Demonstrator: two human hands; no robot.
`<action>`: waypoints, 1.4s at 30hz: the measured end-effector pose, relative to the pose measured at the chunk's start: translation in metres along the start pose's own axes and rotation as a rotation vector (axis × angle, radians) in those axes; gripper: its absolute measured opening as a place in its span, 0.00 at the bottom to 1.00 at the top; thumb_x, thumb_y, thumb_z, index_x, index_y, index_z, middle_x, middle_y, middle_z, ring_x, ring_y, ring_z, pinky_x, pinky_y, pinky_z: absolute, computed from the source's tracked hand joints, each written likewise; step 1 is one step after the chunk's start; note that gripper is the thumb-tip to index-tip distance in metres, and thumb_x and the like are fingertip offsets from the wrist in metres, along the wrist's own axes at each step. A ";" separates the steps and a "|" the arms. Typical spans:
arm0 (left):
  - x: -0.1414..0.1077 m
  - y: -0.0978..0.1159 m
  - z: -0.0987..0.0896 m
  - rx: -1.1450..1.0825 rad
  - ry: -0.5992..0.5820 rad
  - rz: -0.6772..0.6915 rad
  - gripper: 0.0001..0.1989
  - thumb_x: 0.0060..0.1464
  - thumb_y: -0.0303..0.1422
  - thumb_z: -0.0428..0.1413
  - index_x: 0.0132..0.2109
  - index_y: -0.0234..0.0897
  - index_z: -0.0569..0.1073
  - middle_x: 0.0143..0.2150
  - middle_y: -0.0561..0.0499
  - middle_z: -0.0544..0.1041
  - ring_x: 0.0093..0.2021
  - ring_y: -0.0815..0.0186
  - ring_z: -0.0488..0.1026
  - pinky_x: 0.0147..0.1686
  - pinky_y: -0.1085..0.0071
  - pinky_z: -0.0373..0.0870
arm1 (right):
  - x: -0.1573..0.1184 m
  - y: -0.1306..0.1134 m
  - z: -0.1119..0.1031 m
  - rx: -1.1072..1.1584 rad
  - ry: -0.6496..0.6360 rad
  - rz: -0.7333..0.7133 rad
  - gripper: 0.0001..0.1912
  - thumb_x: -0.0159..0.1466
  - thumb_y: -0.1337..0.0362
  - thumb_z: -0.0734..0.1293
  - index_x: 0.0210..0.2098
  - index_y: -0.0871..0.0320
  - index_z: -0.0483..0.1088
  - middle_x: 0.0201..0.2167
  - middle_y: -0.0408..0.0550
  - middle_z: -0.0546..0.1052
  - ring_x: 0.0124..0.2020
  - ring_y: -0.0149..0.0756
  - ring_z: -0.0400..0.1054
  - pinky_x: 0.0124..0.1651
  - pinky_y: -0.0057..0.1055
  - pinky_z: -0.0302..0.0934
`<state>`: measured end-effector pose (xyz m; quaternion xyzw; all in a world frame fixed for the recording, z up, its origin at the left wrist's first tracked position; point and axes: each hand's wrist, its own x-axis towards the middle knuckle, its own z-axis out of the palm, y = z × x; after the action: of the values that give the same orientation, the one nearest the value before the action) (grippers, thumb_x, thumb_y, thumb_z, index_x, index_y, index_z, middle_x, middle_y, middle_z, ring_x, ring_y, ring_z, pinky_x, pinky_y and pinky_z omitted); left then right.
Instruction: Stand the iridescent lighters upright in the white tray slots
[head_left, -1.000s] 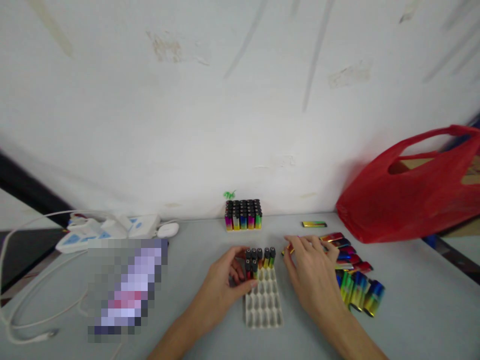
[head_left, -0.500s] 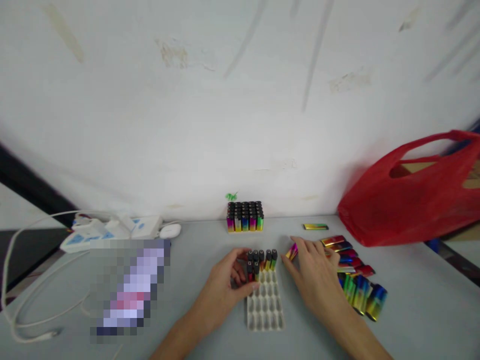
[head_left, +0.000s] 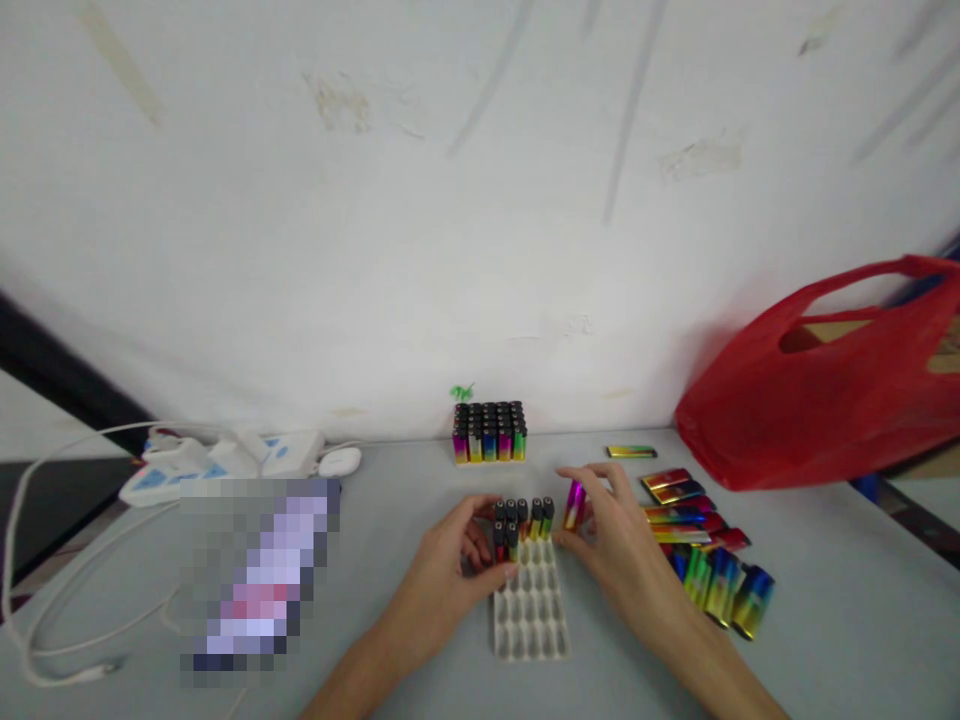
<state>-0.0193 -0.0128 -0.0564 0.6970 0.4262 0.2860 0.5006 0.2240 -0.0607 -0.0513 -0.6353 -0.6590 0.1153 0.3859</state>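
My left hand (head_left: 461, 555) curls round the left edge of a white slotted tray (head_left: 531, 642), its thumb at the front of several black-topped lighters (head_left: 511, 528) that stand in the back rows. The front slots of the tray hold nothing. Just right of the tray, my right hand (head_left: 611, 530) pinches a purple-and-yellow lighter (head_left: 574, 505) between thumb and fingers, close to upright with a slight tilt. Its top end is hidden by the fingers. Beside that hand lies a pile of shiny multicoloured lighters (head_left: 724, 585), partly covered by the wrist.
Against the wall stands a full block of lighters (head_left: 490, 435). One lone lighter (head_left: 631, 452) lies near a red plastic bag (head_left: 810, 410) at the right. To the left are a power strip (head_left: 225, 465), white cables (head_left: 67, 680) and a pixelated flat object (head_left: 274, 570).
My right hand has shifted slightly left, raising the purple-and-yellow lighter from a slanted pose to nearly upright beside the tray. My left hand stays in place.
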 end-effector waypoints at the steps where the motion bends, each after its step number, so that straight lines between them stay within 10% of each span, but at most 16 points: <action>1: 0.000 0.000 0.000 0.001 -0.002 0.003 0.31 0.56 0.35 0.70 0.64 0.39 0.74 0.38 0.52 0.79 0.35 0.60 0.75 0.38 0.65 0.71 | 0.000 0.000 0.000 0.029 -0.008 0.002 0.31 0.62 0.74 0.71 0.64 0.52 0.72 0.57 0.54 0.71 0.39 0.40 0.78 0.44 0.41 0.77; 8: -0.001 -0.002 0.001 0.002 0.014 0.018 0.30 0.55 0.34 0.70 0.64 0.39 0.74 0.39 0.53 0.79 0.35 0.60 0.75 0.38 0.66 0.72 | 0.004 -0.007 -0.004 0.181 -0.003 0.158 0.28 0.65 0.66 0.72 0.64 0.55 0.72 0.44 0.49 0.82 0.34 0.41 0.78 0.42 0.39 0.73; 12: -0.001 -0.003 0.000 0.008 0.009 0.011 0.30 0.56 0.34 0.70 0.64 0.39 0.74 0.38 0.53 0.79 0.35 0.60 0.76 0.38 0.66 0.72 | 0.009 -0.011 -0.008 0.229 -0.035 0.199 0.09 0.69 0.58 0.70 0.43 0.56 0.78 0.31 0.46 0.81 0.33 0.43 0.74 0.38 0.37 0.66; 20: 0.000 -0.007 0.000 0.016 0.010 0.019 0.30 0.56 0.35 0.70 0.64 0.38 0.74 0.37 0.53 0.78 0.35 0.60 0.76 0.38 0.66 0.72 | 0.012 -0.018 -0.009 0.754 -0.080 0.481 0.18 0.67 0.47 0.71 0.44 0.55 0.73 0.25 0.38 0.70 0.22 0.31 0.56 0.23 0.29 0.48; 26: 0.000 -0.003 -0.001 0.014 0.010 0.015 0.30 0.55 0.35 0.70 0.63 0.38 0.74 0.37 0.53 0.79 0.35 0.60 0.76 0.38 0.66 0.72 | 0.016 -0.026 -0.014 1.203 -0.256 0.748 0.30 0.57 0.35 0.74 0.28 0.54 0.65 0.20 0.32 0.53 0.21 0.27 0.43 0.22 0.26 0.42; 42: 0.000 -0.003 -0.001 0.033 0.010 0.013 0.30 0.55 0.36 0.70 0.64 0.39 0.74 0.37 0.53 0.79 0.35 0.60 0.76 0.38 0.66 0.72 | 0.008 -0.028 -0.008 1.207 -0.480 0.788 0.31 0.62 0.37 0.66 0.22 0.51 0.48 0.18 0.30 0.43 0.19 0.25 0.32 0.21 0.28 0.27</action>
<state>-0.0205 -0.0118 -0.0586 0.7063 0.4290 0.2858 0.4852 0.2091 -0.0607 -0.0245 -0.4597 -0.2716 0.7202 0.4429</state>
